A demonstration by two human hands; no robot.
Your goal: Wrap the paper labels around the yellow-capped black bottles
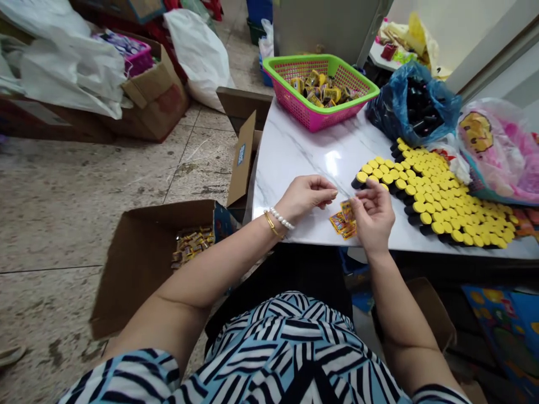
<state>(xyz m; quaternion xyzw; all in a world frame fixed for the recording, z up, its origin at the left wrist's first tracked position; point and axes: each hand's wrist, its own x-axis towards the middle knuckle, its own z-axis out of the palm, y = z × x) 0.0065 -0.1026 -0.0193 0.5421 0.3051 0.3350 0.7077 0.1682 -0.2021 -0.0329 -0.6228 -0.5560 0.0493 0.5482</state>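
Observation:
My left hand (305, 196) hovers over the white marble table (295, 151) with its fingers pinched together; what they hold is too small to name. My right hand (373, 216) is curled round a small stack of orange and yellow stickers (343, 221) at the table's near edge. Just beyond both hands lies a large group of small black bottles with yellow caps (438, 193), packed side by side. The nearest bottles almost touch my right fingers.
A pink and green basket (322, 90) of wrapped items stands at the table's far end. A blue bag of black bottles (415, 104) and a pink bag (501, 148) lie to the right. An open cardboard box (147, 258) with finished pieces sits on the floor at left.

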